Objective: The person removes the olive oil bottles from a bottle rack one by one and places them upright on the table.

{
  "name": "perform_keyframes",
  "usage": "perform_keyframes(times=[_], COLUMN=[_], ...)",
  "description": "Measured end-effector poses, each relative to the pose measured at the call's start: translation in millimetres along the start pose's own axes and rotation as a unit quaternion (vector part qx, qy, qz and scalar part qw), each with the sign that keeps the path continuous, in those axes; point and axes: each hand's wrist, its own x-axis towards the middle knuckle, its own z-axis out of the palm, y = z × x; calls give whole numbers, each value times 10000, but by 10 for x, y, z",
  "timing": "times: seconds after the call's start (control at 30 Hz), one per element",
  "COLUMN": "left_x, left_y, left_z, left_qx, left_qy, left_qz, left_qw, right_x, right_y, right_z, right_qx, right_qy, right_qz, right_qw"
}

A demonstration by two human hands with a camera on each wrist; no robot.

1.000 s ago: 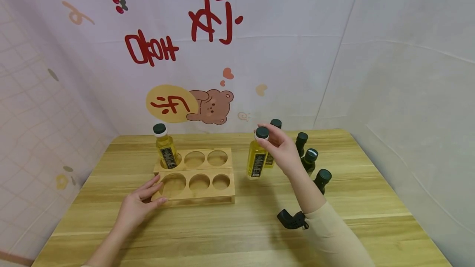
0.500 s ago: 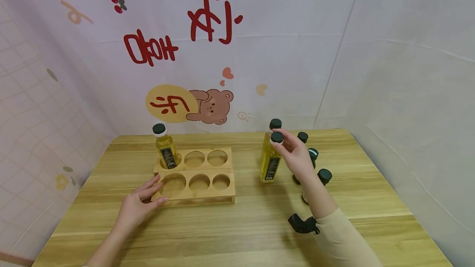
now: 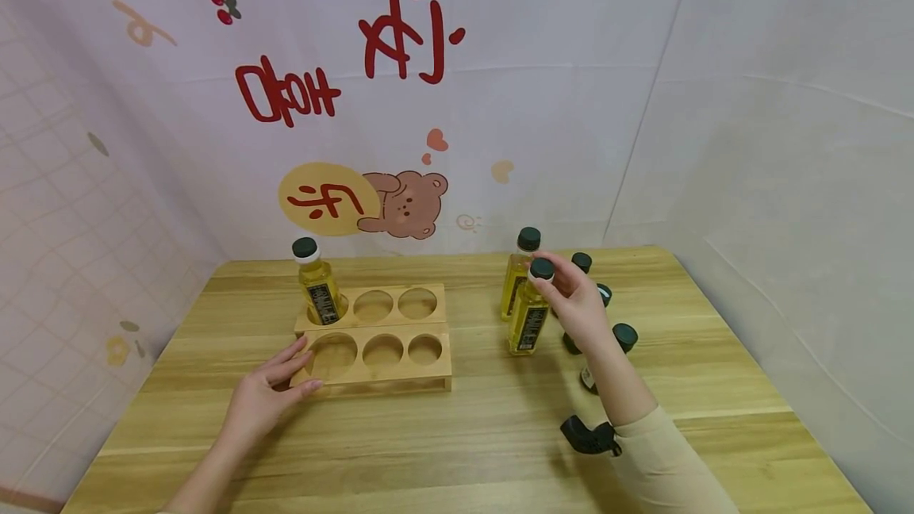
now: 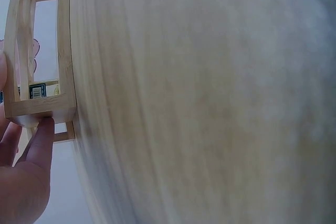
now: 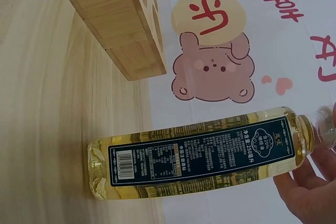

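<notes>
My left hand (image 3: pixel 267 395) holds the left end of a wooden two-tier bottle rack (image 3: pixel 378 376) with round holes. An oil bottle (image 3: pixel 320 288) with a green cap stands in the back-left hole. By its neck, just under the cap, my right hand (image 3: pixel 584 312) pinches another oil bottle (image 3: pixel 528 325). This one is upright right of the rack; whether its base touches the table I cannot tell. In the right wrist view that bottle's dark label (image 5: pixel 202 153) faces the camera. In the left wrist view fingers (image 4: pixel 39 145) touch the rack's end (image 4: pixel 44 106).
A third oil bottle (image 3: pixel 514 288) stands just behind the held one. Several dark bottles (image 3: pixel 624 337) with green caps stand to the right, partly hidden by my right hand and arm. A black curved device (image 3: pixel 589 436) sits at my right wrist. A printed cloth (image 3: pixel 557 101) hangs behind the wooden table (image 3: pixel 400 450).
My right hand has moved right and slightly towards me with the oil bottle, away from the rack, and the bottle sits lower in view. The left hand stays on the rack.
</notes>
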Motion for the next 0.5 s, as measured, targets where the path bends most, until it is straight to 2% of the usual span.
perform_keyframes(times=[0.5], left_x=[-1], left_y=[17], left_z=[-14], left_qx=[19], left_qy=[-73], left_qz=[-40], left_qw=[10000], right_x=[-26], right_y=[9], right_z=[-10], right_qx=[23], right_qy=[-10], right_qz=[155], right_qw=[9999])
